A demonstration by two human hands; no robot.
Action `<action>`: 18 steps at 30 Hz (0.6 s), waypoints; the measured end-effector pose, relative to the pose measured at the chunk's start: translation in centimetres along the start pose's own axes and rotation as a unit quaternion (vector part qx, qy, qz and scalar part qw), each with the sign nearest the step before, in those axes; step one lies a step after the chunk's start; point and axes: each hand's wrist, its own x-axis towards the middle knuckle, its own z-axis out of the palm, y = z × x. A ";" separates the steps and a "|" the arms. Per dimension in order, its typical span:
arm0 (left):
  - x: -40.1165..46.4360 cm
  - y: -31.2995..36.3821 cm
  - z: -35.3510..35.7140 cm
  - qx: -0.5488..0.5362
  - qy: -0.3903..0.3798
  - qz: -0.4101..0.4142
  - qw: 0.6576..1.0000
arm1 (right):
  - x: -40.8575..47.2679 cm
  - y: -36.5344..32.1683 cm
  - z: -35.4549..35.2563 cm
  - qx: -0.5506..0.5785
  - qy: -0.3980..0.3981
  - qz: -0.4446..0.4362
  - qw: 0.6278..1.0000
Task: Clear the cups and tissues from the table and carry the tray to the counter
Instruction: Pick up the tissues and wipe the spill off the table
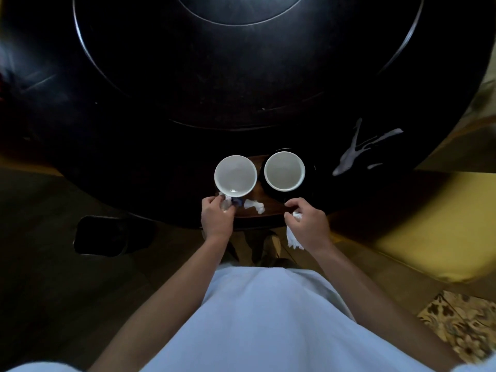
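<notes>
Two white cups stand side by side on a dark wooden tray [259,208] at the near edge of the round dark table [161,116]. The left cup [235,175] is blue outside; the right cup [284,171] sits on a black saucer [308,183]. A crumpled white tissue [255,205] lies on the tray between my hands. My left hand [217,218] grips the tray's left end, with a bit of tissue under its fingers. My right hand [308,224] holds a white tissue [294,237] at the tray's right end, part of it hanging below the palm.
A pale spill streak [357,151] marks the table at the right. A raised round centre disc [241,63] fills the middle of the table. A dark stool [102,234] stands at the lower left, a yellow seat [429,224] at the right.
</notes>
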 end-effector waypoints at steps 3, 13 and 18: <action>-0.5 0.7 0.0 -0.011 -0.005 -0.010 1.000 | -0.2 0.9 -0.7 0.001 0.001 0.009 1.000; -0.9 -0.1 -0.2 -0.040 -0.008 -0.053 0.998 | -0.6 2.3 -1.4 0.019 0.008 0.025 0.999; -0.5 -0.1 0.1 0.005 -0.011 -0.046 0.999 | -0.8 2.3 -1.3 0.018 -0.002 0.017 1.000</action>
